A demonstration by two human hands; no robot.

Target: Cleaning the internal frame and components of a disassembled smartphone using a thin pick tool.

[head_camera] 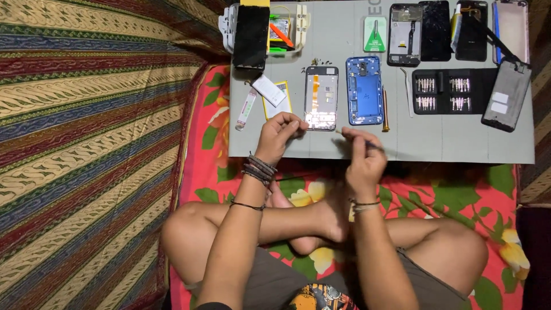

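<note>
Hands meet over the near edge of our grey mat (459, 146). Our left hand (278, 135) is pinched narrow, fingertips together just below the open phone frame (321, 97); whether it grips anything we cannot tell. Our right hand (363, 158) is closed on a thin dark tool (359, 139), its tip pointing toward the left hand. The frame lies flat on the mat, beside a blue phone shell (364, 90). A screwdriver (385, 109) lies right of that shell, and a black bit case (445, 92) sits farther right.
</note>
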